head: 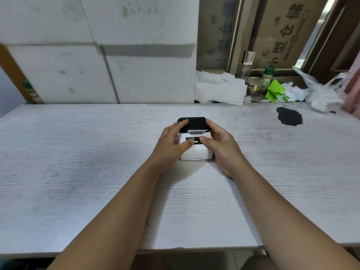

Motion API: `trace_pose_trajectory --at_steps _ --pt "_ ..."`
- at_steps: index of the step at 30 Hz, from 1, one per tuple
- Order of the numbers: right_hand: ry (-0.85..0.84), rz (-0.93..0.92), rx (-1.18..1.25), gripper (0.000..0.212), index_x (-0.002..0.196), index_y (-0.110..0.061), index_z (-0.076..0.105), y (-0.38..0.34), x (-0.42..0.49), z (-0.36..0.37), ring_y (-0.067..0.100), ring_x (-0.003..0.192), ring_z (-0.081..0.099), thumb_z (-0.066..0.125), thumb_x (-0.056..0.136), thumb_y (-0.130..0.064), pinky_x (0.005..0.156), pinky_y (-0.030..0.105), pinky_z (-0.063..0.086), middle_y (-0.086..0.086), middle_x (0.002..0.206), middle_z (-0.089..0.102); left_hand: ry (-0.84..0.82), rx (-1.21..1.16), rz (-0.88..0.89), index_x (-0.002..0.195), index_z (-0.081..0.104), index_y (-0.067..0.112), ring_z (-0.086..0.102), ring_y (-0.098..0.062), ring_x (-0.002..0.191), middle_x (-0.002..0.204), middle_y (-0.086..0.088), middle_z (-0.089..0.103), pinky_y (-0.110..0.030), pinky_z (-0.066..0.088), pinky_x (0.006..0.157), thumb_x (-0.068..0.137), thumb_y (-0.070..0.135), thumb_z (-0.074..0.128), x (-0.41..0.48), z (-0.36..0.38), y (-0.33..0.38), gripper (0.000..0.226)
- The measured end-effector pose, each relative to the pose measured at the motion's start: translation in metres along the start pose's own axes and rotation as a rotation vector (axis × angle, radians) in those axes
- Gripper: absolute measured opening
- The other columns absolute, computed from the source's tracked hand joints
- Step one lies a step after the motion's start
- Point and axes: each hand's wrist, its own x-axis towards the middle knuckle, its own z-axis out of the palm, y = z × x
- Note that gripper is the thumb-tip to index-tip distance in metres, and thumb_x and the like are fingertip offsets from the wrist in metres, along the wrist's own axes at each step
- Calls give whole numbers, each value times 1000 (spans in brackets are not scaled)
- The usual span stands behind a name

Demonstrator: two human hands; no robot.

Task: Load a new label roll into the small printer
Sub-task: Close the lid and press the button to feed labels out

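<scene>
A small white printer (196,151) with a black lid on its far half stands at the middle of the white table (78,152). A strip of white label shows at the slot under the lid. My left hand (171,144) grips the printer's left side, fingers on the lid's left corner, thumb on the front panel. My right hand (220,145) holds the right side, fingers by the lid's right edge, thumb near the small lit display. No loose label roll is in sight.
White foam boards (97,55) line the wall behind the table. At the back right lie crumpled white paper (220,88), a glass jar (254,85), a green-capped bottle (267,75), green paper scraps (275,91) and a plastic bag (323,92). A black stain (289,115) marks the table.
</scene>
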Motion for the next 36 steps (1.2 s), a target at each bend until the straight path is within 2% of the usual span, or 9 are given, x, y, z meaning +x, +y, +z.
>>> trace_pose_trajectory --at_steps 5,9,12,15,22,26,28,33,36 --pt "6 9 -17 52 104 -40 57 1 1 -1 -12 98 61 53 87 9 97 22 44 -26 102 64 -2 4 -2 134 40 46 35 -11 132 139 8 35 -37 31 113 86 26 62 0 0 2 56" --pt "11 2 -23 52 121 -31 57 2 1 -1 -10 99 61 54 87 8 98 23 45 -25 103 65 5 4 3 134 41 44 37 -8 128 136 10 37 -32 32 111 86 24 62 0 0 3 56" --pt "2 1 -25 52 100 -40 58 0 0 -1 -15 90 63 52 87 10 85 15 50 -30 88 70 1 13 7 135 40 44 36 -6 127 137 10 36 -28 31 107 87 24 62 0 0 3 56" --pt "-4 3 -14 54 98 -40 58 -1 0 -1 -15 89 63 50 87 12 80 12 50 -31 86 70 -4 19 11 135 40 45 36 -5 124 137 11 36 -25 30 105 87 25 61 0 0 3 56" --pt "-8 5 4 54 93 -39 65 -2 -1 0 -2 94 65 49 85 12 93 24 49 -21 92 73 9 28 8 135 40 44 35 -4 124 134 10 37 -24 28 104 88 25 60 1 0 2 54" --pt "11 20 -2 54 120 -32 56 -2 -1 1 -7 101 61 51 86 10 99 24 45 -17 108 65 11 27 8 135 40 43 35 -5 124 134 10 37 -24 29 104 88 24 59 1 0 2 54" --pt "23 34 8 56 133 -23 51 -2 0 1 3 114 58 53 86 9 105 30 42 -10 118 62 12 26 8 135 40 43 35 -6 126 134 11 37 -25 29 105 88 24 59 1 1 2 54" --pt "4 29 19 55 126 -28 54 -3 -1 1 -2 98 63 52 87 10 99 29 47 -18 103 66 11 27 2 135 40 44 35 -8 128 133 11 37 -27 30 106 88 24 59 0 0 2 54" --pt "-29 23 33 52 104 -38 58 -2 0 -1 -1 87 68 54 86 9 87 26 52 -21 90 73 16 8 -4 135 41 42 37 -8 128 133 10 37 -27 31 106 88 21 58 0 1 4 54"
